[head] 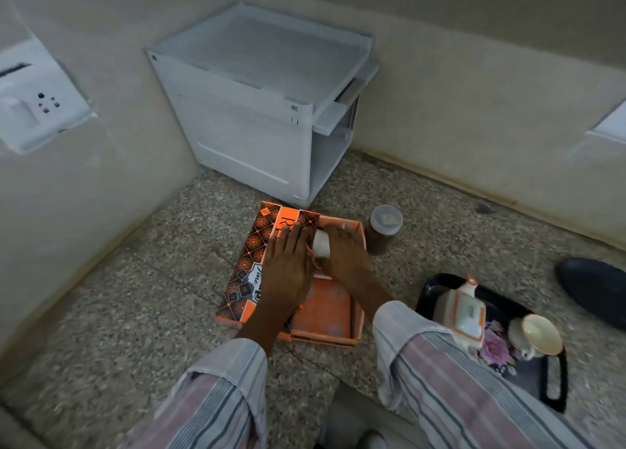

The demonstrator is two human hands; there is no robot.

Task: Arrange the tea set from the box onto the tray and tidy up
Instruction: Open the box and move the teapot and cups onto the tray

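An orange patterned box (pixel 330 316) lies open on the speckled floor, its lid (pixel 250 262) folded out to the left. My left hand (pixel 288 265) rests flat on the lid's inner edge, fingers apart. My right hand (pixel 342 252) reaches into the far end of the box and grips a white cup (pixel 321 243). To the right lies a black flowered tray (pixel 528 377). On it stand a white teapot with orange trim (pixel 465 313) and a white cup with an orange rim (pixel 538 335).
A lidded jar of dark contents (pixel 384 227) stands just beyond the box. A white plastic drawer unit (pixel 264 106) fills the corner behind. A dark shoe (pixel 592 289) lies at the far right. Walls close in on the left and at the back.
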